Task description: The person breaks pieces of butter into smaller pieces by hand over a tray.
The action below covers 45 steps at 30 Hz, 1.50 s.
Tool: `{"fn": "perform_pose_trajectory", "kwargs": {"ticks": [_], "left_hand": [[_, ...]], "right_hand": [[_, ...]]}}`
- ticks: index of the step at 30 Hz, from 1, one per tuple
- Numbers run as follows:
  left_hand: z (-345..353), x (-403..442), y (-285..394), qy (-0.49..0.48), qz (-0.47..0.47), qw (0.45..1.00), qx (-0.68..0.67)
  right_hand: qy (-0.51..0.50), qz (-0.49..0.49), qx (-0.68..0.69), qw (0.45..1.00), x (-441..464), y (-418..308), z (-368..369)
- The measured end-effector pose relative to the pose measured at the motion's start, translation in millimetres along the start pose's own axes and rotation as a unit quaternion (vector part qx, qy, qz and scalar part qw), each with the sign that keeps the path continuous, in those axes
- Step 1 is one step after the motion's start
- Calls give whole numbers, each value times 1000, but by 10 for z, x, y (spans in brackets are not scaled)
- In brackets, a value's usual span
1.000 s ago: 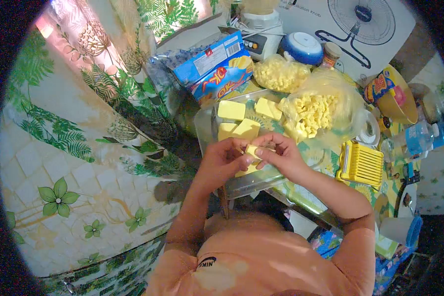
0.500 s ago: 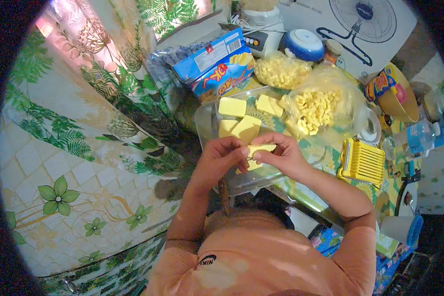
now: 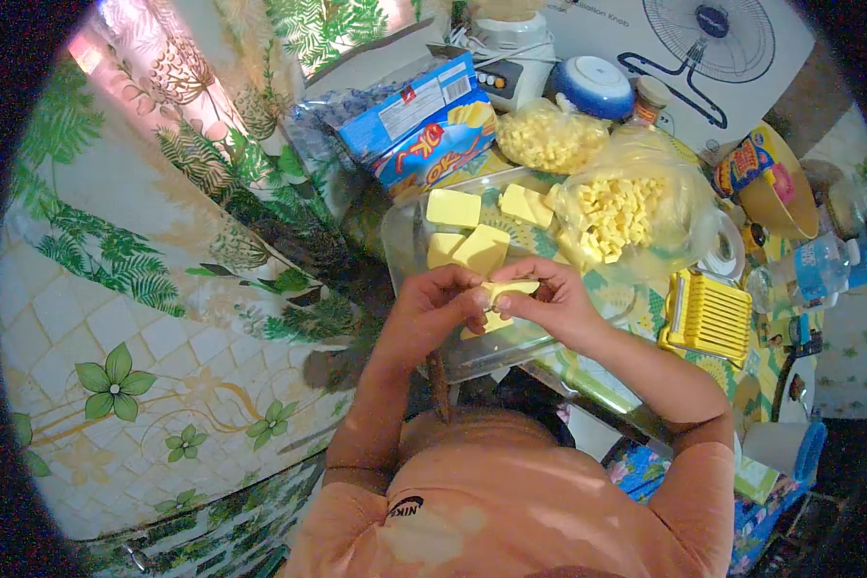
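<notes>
My left hand (image 3: 440, 303) and my right hand (image 3: 549, 301) meet over a clear plastic tray (image 3: 395, 246). Between them they pinch a thin pale yellow piece (image 3: 513, 288), fingers closed at its left and right ends. Its kind is not plain; it looks like a soft block, such as cheese. Several similar slabs (image 3: 480, 250) lie in the tray just beyond my hands. Another slab (image 3: 496, 323) shows partly beneath them. A yellow slicer (image 3: 709, 316) with parallel bars rests to the right of my right hand.
Beyond the tray are a clear bag of small yellow pieces (image 3: 617, 217), a second bag (image 3: 549, 138) and a blue snack box (image 3: 424, 120). A blue bowl (image 3: 594, 87) sits at the back. A plastic bottle (image 3: 824, 270) lies at right. A patterned curtain (image 3: 193, 193) hangs at left.
Almost nothing differs. The fingers of my left hand have shifted slightly on the yellow piece; my right hand keeps its hold.
</notes>
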State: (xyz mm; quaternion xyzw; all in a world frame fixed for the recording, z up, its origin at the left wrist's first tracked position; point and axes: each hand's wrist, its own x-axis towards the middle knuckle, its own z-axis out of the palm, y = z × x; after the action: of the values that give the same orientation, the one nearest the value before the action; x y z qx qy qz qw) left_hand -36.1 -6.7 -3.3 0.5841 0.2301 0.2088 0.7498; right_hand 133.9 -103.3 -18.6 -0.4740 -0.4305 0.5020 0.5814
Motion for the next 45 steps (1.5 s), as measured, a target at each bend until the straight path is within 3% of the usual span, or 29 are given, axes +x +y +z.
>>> {"fn": "perform_pose_trajectory", "kwargs": {"ticks": [5,13,19,31,36,40,45], "left_hand": [[-37,22,28,4,-28,1000,-11],[26,20,78,62,-33,985,-158],[89,29,55,28,6,999,37],[74,21,62,22,-35,999,-9],[63,28,70,49,-46,990,-123],[75,37,129,62,-17,968,-244],[0,27,55,41,-29,995,-85]], "right_hand": [[-7,29,11,999,18,-63,-12],[12,7,23,1000,25,-10,-18],[17,6,2,1000,10,-28,-6],[0,22,26,999,2,-23,-29],[2,1,97,995,20,31,-32],[7,-10,80,997,27,4,6],[1,12,65,998,25,-19,-8]]}}
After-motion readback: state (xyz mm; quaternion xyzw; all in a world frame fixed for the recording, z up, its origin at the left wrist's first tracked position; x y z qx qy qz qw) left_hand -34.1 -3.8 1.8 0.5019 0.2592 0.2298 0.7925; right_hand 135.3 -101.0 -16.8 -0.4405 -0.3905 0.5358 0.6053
